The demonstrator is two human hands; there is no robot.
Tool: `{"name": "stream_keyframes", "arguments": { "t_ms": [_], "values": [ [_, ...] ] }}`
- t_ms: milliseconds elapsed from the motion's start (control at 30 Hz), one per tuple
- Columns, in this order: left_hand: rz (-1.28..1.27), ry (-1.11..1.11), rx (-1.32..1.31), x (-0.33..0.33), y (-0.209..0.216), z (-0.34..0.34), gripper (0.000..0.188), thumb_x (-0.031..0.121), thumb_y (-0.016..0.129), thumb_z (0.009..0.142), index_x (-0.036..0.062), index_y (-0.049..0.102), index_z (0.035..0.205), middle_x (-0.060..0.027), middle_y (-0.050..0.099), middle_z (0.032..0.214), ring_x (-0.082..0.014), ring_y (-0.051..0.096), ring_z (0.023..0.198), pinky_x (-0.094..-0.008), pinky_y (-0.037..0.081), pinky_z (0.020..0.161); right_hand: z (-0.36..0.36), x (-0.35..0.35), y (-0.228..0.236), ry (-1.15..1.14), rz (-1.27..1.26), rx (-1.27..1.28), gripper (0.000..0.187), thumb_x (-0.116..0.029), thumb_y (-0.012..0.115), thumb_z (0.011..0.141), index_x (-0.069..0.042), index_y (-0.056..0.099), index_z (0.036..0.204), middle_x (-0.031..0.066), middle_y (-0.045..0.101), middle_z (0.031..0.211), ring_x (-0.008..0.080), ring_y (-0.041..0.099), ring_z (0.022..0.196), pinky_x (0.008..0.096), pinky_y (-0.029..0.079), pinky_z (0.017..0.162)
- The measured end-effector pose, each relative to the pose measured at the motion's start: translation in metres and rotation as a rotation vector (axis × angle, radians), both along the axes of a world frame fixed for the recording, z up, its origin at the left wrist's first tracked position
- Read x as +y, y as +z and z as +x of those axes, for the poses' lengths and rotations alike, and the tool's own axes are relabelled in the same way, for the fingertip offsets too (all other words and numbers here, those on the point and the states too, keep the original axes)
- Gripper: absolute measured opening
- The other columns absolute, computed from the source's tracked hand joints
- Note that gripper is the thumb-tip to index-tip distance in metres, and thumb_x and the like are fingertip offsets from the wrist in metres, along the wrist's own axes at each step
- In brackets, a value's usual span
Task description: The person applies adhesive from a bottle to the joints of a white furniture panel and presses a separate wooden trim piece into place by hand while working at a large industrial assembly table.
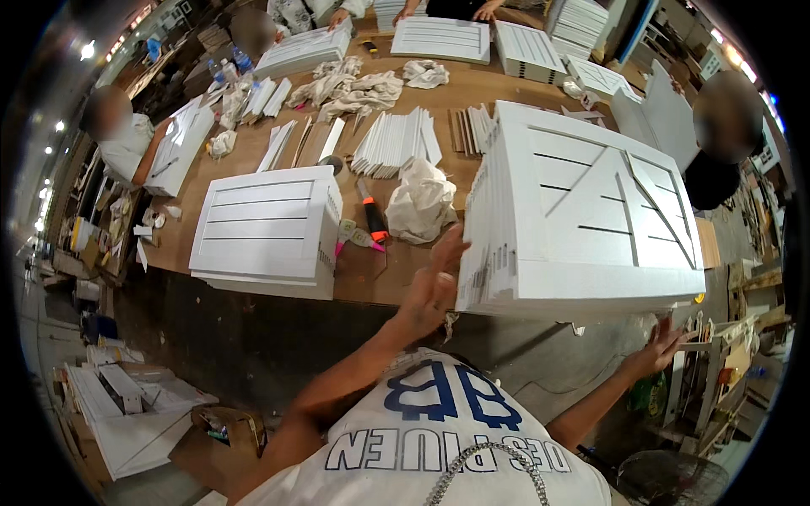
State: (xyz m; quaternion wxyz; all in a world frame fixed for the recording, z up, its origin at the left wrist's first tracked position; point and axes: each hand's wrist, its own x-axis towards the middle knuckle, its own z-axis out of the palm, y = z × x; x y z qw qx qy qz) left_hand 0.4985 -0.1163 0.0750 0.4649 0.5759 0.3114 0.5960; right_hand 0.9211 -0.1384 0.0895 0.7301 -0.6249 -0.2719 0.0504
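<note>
A tall stack of white slatted panels (582,202) stands at the right of the brown-topped table (371,282); the top panel carries diagonal and upright strips. Beside its left side is my left hand (432,291), fingers stretched out toward the panel edges, holding nothing that I can see. Whether it touches them I cannot tell. Below the stack's near right corner my right hand (658,347) is spread open and empty. A crumpled off-white cloth (422,202) lies just beyond my left hand. Left of the cloth are an orange and black utility knife (372,212) and small pink-tipped bottles (361,236).
A lower stack of white panels (263,223) sits on the left. Thin white strips (392,145) and rags (363,91) lie farther back. Other people work around the table, one at the left panel stack (181,143). Wooden racks (717,371) stand at my right.
</note>
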Motion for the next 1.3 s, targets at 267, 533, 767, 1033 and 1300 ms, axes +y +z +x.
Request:
{"name": "stream_keyframes", "arguments": {
  "t_ms": [267,533,767,1033,1300],
  "values": [
    [-0.116,0.365,0.889,0.014,-0.214,-0.093,0.029,0.027,0.073,0.089,0.0021,0.067,0.101,-0.0181,0.064,0.071,-0.0348,0.062,0.062,-0.0411,0.047,0.056,-0.085,-0.084,-0.169,0.562,-0.54,0.149,0.039,-0.027,0.058,0.101,0.002,0.06,0.128,0.0114,0.072,0.098,0.0221,0.069,0.09,0.0333,0.054,0.081],
    [-0.419,0.081,0.794,0.072,-0.168,-0.046,0.063,0.03,0.077,0.081,-0.0028,0.052,0.128,-0.0217,0.067,0.08,-0.0426,0.066,0.074,-0.0491,0.05,0.065,-0.172,-0.096,-0.103,0.852,-0.866,-0.183,0.025,-0.009,0.062,0.095,-0.002,0.062,0.119,0.0104,0.072,0.087,0.0142,0.065,0.074,0.0291,0.051,0.067],
    [-0.241,0.12,0.774,0.075,-0.191,-0.066,0.059,0.029,0.077,0.084,0.0043,0.055,0.133,-0.018,0.067,0.08,-0.0301,0.066,0.071,-0.0415,0.049,0.062,-0.133,-0.098,-0.11,0.731,-0.908,-0.239,0.038,-0.005,0.058,0.094,0.0,0.057,0.132,0.0087,0.069,0.091,0.0113,0.059,0.068,0.0272,0.05,0.063],
    [-0.287,0.117,1.023,0.037,-0.187,-0.064,0.029,0.019,0.071,0.082,0.0026,0.067,0.106,-0.021,0.068,0.086,-0.0383,0.067,0.081,-0.0479,0.052,0.071,-0.133,-0.099,-0.117,0.612,-0.674,0.089,0.042,-0.016,0.06,0.099,0.005,0.052,0.135,0.0162,0.07,0.112,0.0181,0.069,0.098,0.0319,0.053,0.086],
    [-0.334,0.287,0.525,-0.014,-0.054,-0.108,0.025,0.016,0.078,0.084,-0.0022,0.064,0.093,-0.0024,0.059,0.075,-0.0118,0.048,0.061,-0.0276,0.039,0.057,-0.124,-0.092,-0.037,0.123,-0.336,0.146,0.032,-0.012,0.054,0.102,0.004,0.055,0.13,0.0131,0.07,0.094,0.0184,0.069,0.084,0.0292,0.056,0.074]
  ]
}}
